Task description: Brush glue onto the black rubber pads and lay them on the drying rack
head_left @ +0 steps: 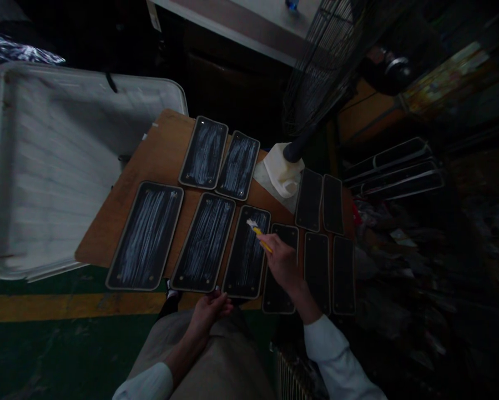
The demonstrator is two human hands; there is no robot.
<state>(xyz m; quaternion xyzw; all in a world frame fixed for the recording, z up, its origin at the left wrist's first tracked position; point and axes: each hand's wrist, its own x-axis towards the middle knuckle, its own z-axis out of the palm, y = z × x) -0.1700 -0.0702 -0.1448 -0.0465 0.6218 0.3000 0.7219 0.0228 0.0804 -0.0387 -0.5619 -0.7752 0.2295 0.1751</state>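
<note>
My right hand (279,258) is closed around a small paintbrush (258,230) with a yellow handle and pale bristles. The bristles meet the upper part of a dark rectangular panel (246,261) with rounded corners, where thin whitish streaks run lengthwise. Just below that panel's near edge, my left hand (211,311) hovers with its fingers loosely bent and apart, nothing visible in them. To the left lie two panels thickly streaked white, a middle panel (203,241) and an outer panel (145,236). Beneath my right hand is an unstreaked dark panel (279,297), partly covered by the hand.
The panels lie on a brown board (103,228). Two more streaked panels stand farther back, beside a cut white plastic jug (280,166). Several plain dark panels (317,266) are at right. A large white tray (82,78) is left; a wire-caged fan (319,55) rises behind.
</note>
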